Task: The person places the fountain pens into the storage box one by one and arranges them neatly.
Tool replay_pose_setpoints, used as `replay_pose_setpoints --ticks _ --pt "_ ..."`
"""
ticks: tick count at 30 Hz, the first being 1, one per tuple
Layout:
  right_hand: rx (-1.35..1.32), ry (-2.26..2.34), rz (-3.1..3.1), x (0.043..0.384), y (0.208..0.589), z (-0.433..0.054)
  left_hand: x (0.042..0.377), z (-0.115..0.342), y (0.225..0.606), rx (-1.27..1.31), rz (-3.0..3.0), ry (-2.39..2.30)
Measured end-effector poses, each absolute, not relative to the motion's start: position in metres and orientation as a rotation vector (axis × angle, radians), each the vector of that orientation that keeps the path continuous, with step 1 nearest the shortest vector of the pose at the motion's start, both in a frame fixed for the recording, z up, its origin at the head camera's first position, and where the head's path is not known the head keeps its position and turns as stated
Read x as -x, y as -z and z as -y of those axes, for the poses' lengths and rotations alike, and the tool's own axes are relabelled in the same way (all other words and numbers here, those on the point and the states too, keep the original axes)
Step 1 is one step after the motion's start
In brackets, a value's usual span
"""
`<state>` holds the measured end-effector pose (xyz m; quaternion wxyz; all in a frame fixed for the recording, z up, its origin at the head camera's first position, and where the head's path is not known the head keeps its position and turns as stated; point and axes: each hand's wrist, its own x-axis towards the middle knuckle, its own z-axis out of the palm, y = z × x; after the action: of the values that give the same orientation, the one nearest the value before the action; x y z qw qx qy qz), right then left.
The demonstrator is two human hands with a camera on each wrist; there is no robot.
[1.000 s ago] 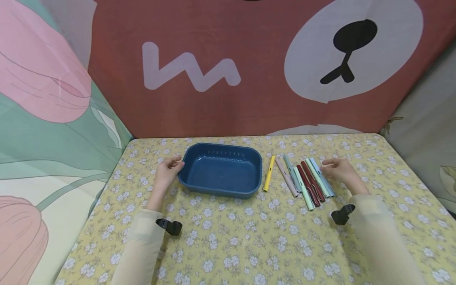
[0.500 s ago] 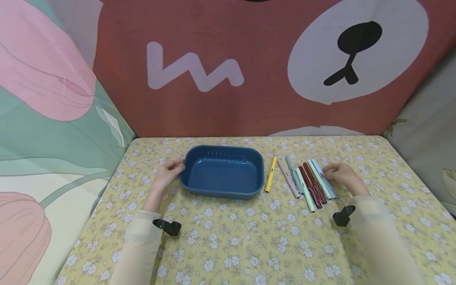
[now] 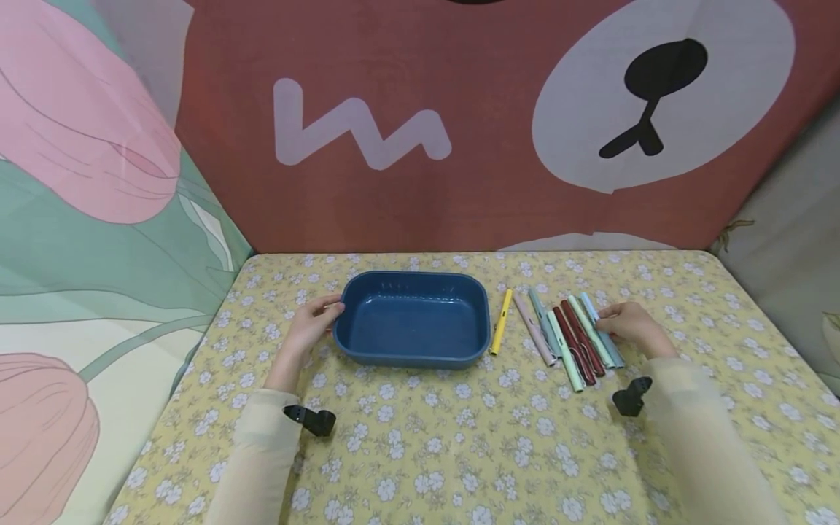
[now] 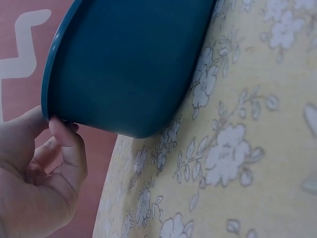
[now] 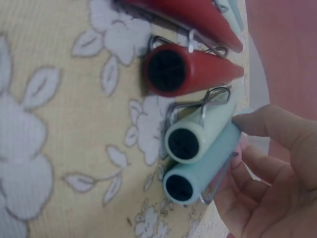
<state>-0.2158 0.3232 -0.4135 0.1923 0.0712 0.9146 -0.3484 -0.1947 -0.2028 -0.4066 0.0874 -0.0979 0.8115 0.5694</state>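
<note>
Flower-patterned, the desk [image 3: 426,452] stretches broadly toward the near side. The left grip [image 3: 307,324] pinches the blue tray [image 3: 413,321] by its left rim; the right grip [image 3: 633,328] pinches the light-blue pen [image 5: 213,157], well right of the tray. A narrow gap parts tray and yellow pen [image 3: 502,321].

A blue rectangular plastic tray [image 3: 413,326] sits left on the yellow floral cloth [image 3: 459,452] — a slim yellow pen [image 3: 502,321] just right, a mixed-colour pen cluster [image 3: 572,343] farther right.

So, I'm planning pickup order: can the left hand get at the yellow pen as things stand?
Probably not directly: the left hand holds one end of the blue tray, which stands between it and the yellow pen.
</note>
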Motion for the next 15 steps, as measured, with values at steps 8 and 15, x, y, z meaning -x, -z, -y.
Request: replay_pose_setpoints --ticks 8,15 --pt "-0.214 1.037 -2.577 0.214 0.406 -0.326 0.193 0.202 0.406 0.317 -2.383 -1.718" --pt "-0.202 1.182 -2.502 0.214 0.394 -0.332 0.196 0.203 0.411 0.342 -2.369 -1.732"
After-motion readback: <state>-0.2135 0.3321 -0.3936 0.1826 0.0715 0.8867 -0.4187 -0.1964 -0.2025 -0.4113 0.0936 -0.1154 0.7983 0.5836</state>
